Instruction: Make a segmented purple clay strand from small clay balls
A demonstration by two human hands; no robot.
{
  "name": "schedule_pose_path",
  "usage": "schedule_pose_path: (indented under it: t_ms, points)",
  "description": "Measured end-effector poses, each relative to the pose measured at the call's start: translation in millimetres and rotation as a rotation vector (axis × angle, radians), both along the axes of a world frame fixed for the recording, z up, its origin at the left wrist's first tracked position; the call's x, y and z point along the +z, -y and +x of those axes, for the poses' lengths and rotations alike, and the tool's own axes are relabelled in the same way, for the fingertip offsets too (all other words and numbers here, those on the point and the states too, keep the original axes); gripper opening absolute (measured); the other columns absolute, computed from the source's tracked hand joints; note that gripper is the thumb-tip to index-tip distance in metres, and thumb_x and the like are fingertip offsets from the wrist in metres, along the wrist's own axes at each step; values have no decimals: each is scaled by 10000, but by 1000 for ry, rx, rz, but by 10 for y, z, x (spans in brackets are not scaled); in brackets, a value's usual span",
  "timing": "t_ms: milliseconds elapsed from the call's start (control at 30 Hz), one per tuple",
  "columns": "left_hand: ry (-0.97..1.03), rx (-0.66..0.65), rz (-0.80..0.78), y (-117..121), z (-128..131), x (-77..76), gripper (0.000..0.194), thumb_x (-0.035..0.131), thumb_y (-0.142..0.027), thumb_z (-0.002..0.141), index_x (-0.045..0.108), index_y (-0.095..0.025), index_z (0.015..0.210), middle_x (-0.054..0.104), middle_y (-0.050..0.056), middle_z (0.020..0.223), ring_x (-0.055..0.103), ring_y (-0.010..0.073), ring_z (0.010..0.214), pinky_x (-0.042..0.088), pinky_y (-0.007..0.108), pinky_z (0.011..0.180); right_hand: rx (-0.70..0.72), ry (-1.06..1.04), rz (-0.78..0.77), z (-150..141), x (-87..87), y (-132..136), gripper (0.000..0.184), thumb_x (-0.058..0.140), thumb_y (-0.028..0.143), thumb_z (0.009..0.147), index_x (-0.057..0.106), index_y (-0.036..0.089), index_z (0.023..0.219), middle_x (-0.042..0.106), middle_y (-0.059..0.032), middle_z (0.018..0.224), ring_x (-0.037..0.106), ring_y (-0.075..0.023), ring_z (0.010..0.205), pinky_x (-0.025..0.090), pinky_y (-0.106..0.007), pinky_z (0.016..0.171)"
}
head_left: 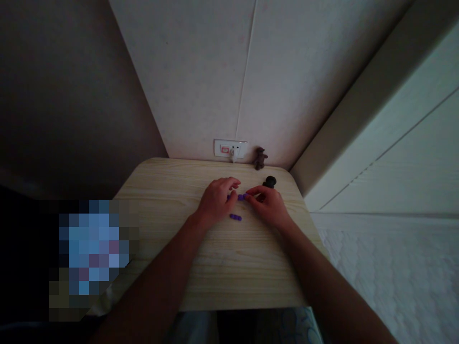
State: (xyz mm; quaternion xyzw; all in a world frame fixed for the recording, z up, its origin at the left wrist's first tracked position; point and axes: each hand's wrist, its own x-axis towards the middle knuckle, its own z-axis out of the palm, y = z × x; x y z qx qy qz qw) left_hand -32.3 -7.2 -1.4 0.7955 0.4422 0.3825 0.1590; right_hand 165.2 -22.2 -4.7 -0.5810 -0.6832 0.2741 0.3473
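A short row of purple lumps point(241, 197), which look like modelling clay, lies on the light wooden table point(229, 267) between my hands. My right hand point(268, 205) pinches the right end of this row between thumb and fingertips. Over the left end rests my left hand point(217, 198), its fingers loosely curved and apart from the thumb, partly hiding the purple there. Just below, a second, thinner purple strip point(235, 217) of joined lumps lies untouched on the wood.
A small brown figure point(260, 158) stands by the wall at the table's back edge. Behind my right hand is a black rounded object point(270, 182). A wall socket point(230, 149) holds a white plug. Left of the table is a blurred-out patch point(93, 248).
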Motion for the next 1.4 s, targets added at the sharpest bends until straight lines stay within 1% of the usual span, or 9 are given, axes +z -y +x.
schedule_pose_path:
  t_ms: [300, 533, 767, 933, 1033, 1167, 1233, 1333, 1400]
  points:
    - [75, 113, 43, -20, -24, 23, 251, 483, -109, 860, 678, -188, 999, 768, 62, 987, 713, 214, 960, 554, 385, 938, -14, 66, -5, -23, 58, 32, 177, 686, 282, 830, 795, 182, 926, 790, -68, 810, 647, -154, 604, 482, -284, 596]
    - [215, 346, 17, -99, -135, 48, 228, 489, -115, 841, 684, -202, 920, 778, 50, 959, 727, 208, 948, 561, 374, 941, -51, 79, 2, -14, 74, 32, 183, 644, 251, 840, 805, 181, 893, 784, -67, 785, 655, -166, 615, 490, -293, 619]
    - [179, 516, -106, -180, -280, 42, 227, 522, -138, 804, 716, -208, 901, 786, 64, 961, 737, 241, 928, 568, 396, 873, -71, 68, -13, -25, 86, 27, 195, 633, 227, 840, 806, 168, 908, 781, -71, 787, 667, -175, 646, 493, -295, 649]
    - [122, 552, -126, -254, -411, -34, 202, 590, -155, 741, 740, -221, 859, 769, 59, 853, 715, 229, 764, 559, 374, 746, -85, 29, 0, -34, 58, 20, 191, 624, 219, 838, 799, 172, 896, 788, -74, 823, 677, -177, 670, 495, -298, 669]
    - [71, 549, -193, -273, -438, -47, 175, 653, -194, 720, 749, -215, 864, 765, 64, 834, 702, 220, 724, 550, 351, 698, -88, 1, 28, -39, 44, 19, 189, 612, 230, 846, 792, 176, 870, 783, -69, 818, 668, -170, 668, 486, -292, 663]
    - [-82, 496, -350, -217, -401, 31, 264, 707, -217, 733, 763, -192, 989, 782, 93, 979, 726, 232, 863, 565, 353, 818, -100, -29, 41, -50, 60, 35, 212, 593, 266, 866, 783, 171, 864, 774, -59, 808, 647, -155, 641, 467, -283, 638]
    - [-120, 462, -406, -179, -378, 82, 275, 698, -198, 769, 763, -187, 1036, 783, 89, 986, 729, 227, 910, 560, 347, 887, -103, -45, 49, -55, 72, 42, 220, 592, 283, 872, 778, 167, 864, 767, -54, 794, 637, -150, 627, 458, -278, 623]
    - [-103, 422, -442, -158, -355, 120, 252, 674, -179, 822, 768, -168, 1055, 786, 100, 989, 733, 235, 938, 559, 360, 932, -91, -66, 75, -55, 75, 44, 221, 595, 300, 877, 770, 167, 850, 756, -47, 768, 628, -145, 611, 454, -276, 611]
    - [-41, 417, -401, -167, -337, 115, 264, 663, -182, 842, 766, -146, 1082, 781, 122, 1027, 733, 247, 962, 559, 379, 947, -92, -81, 92, -52, 72, 43, 233, 594, 317, 888, 766, 164, 851, 748, -48, 746, 618, -145, 593, 451, -277, 593]
